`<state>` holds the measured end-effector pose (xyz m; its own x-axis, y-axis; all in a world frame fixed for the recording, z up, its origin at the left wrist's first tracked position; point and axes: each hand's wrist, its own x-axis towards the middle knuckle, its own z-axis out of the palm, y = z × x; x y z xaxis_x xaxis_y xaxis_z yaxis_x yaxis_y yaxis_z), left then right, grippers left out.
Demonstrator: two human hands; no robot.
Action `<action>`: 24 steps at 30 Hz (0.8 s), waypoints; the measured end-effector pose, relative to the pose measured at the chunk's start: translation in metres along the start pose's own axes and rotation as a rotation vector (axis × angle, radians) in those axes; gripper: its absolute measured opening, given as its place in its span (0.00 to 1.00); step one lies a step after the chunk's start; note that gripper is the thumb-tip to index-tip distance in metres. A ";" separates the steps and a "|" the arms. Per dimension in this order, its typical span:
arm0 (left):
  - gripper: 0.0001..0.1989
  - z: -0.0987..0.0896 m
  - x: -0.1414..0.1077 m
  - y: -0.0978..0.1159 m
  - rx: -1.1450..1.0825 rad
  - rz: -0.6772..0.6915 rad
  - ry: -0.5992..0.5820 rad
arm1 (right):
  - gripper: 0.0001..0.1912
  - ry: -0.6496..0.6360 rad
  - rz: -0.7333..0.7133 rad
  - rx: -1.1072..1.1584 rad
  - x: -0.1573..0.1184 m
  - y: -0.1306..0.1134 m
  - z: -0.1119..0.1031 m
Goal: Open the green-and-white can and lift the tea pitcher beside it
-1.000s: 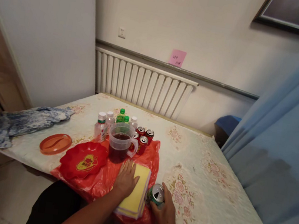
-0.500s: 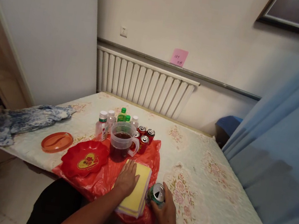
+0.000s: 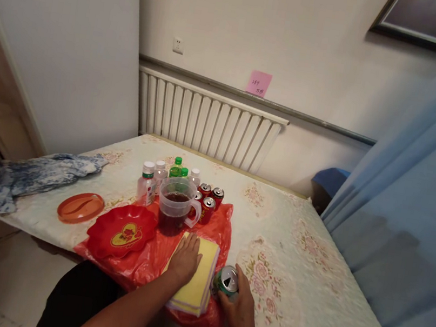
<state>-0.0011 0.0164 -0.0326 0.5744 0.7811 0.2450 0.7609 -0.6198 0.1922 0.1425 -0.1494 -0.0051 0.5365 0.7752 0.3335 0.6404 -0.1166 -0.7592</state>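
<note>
Red cans [image 3: 206,215] beside jug [image 3: 172,214] | left hand [image 3: 185,261] flat on cloth [image 3: 201,278] | right hand [image 3: 240,304] clasping green can [image 3: 226,281]

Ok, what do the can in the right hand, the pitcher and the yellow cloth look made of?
Can: metal, probably aluminium, from its shiny silver top.
Pitcher: likely plastic, translucent, slightly cloudy, since the dark liquid shows through.
Yellow cloth: seemingly matte fabric, with folded layers and purplish edging; fibre unclear.

Home-like room, floral tablecloth [image 3: 315,304], white radiator [image 3: 208,124], blue curtain [image 3: 423,188], framed picture [image 3: 427,22]
</note>
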 end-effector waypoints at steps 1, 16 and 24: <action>0.25 -0.001 0.001 0.001 -0.002 0.002 -0.003 | 0.34 -0.003 0.002 0.002 0.000 0.000 0.000; 0.25 -0.004 0.007 0.033 -0.110 0.245 -0.072 | 0.34 -0.009 0.001 -0.018 -0.001 -0.003 -0.002; 0.23 -0.019 0.004 0.030 -0.251 0.240 -0.160 | 0.35 0.010 0.006 0.006 0.002 -0.006 -0.004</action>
<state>0.0181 -0.0004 -0.0077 0.7822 0.6012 0.1634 0.5128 -0.7702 0.3792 0.1414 -0.1497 0.0022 0.5458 0.7680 0.3349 0.6339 -0.1171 -0.7645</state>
